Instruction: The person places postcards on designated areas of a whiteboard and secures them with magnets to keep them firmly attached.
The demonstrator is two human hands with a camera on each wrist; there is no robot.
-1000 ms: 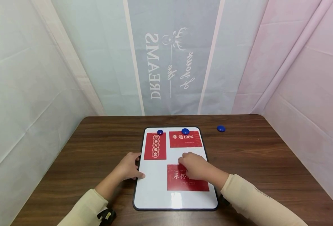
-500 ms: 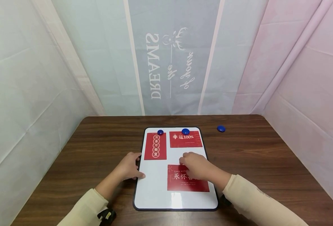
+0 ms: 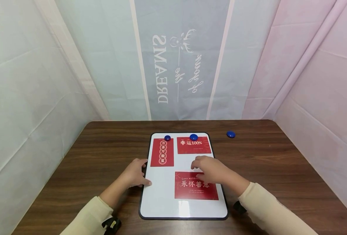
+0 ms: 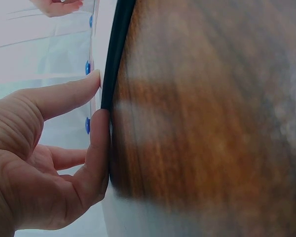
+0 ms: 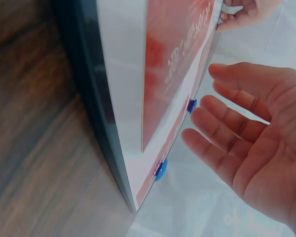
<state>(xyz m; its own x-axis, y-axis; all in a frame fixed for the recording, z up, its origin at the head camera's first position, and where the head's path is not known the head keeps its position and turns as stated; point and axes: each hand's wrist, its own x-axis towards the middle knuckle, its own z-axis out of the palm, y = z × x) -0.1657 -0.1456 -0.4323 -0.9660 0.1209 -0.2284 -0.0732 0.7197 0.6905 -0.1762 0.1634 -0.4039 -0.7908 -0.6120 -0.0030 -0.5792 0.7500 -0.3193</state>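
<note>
A whiteboard [image 3: 161,205] with a dark frame lies flat on the table. My left hand [image 3: 134,173] holds its left edge, thumb on the white face and fingers against the frame [image 4: 119,44]. Over the lower right red card [image 3: 185,193] hovers my right hand [image 3: 211,169], its fingers loosely bent and holding nothing; they stand apart from the board in the right wrist view. Part of that card is hidden beneath the hand. Two more red cards, upright [image 3: 154,156] and wide [image 3: 188,150], each have a round blue magnet at the top, left [image 3: 167,138] and right [image 3: 193,137].
Another blue magnet [image 3: 230,134] sits on the wooden table [image 3: 258,169], right of the board's far corner. Pale printed cloth [image 3: 117,71] hangs behind the table and along both sides. Dark bands show at both sleeves.
My right hand has moved right and a little upward off the lower card, its fingers opening out and more of the lettering showing. The left hand stays at the board's edge.
</note>
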